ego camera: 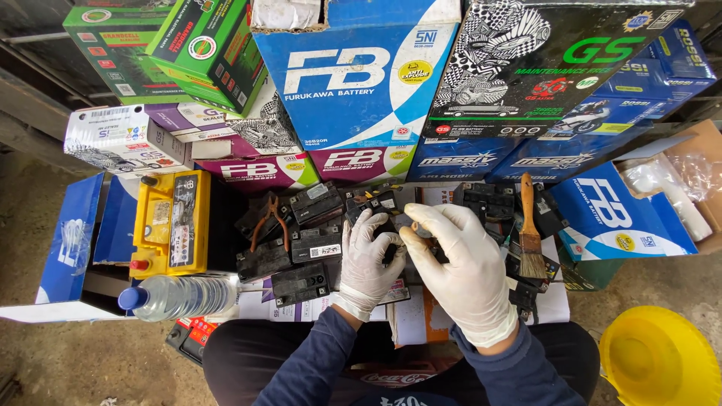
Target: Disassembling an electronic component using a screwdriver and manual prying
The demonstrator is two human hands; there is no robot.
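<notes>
- Small black batteries [301, 248] are spread over papers on the floor, in front of stacked cartons [353, 83].
- One small battery [383, 207] is gripped by the gloved left hand [366, 263], fingers curled about it.
- A small brownish piece [415, 226] is pinched in the gloved right hand [462, 267].
- A paintbrush [530, 233] lies just right; orange-handled pliers [269, 222] lie left.

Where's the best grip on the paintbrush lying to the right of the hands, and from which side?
Grip the paintbrush by its bare wooden handle, which points away from the person toward the stacked boxes. Come from above with the right hand, which is nearest, fingers closing across the handle's narrow width. The bristle end points toward the person and rests on the small black batteries, so it gives a soft, poor hold.
</notes>
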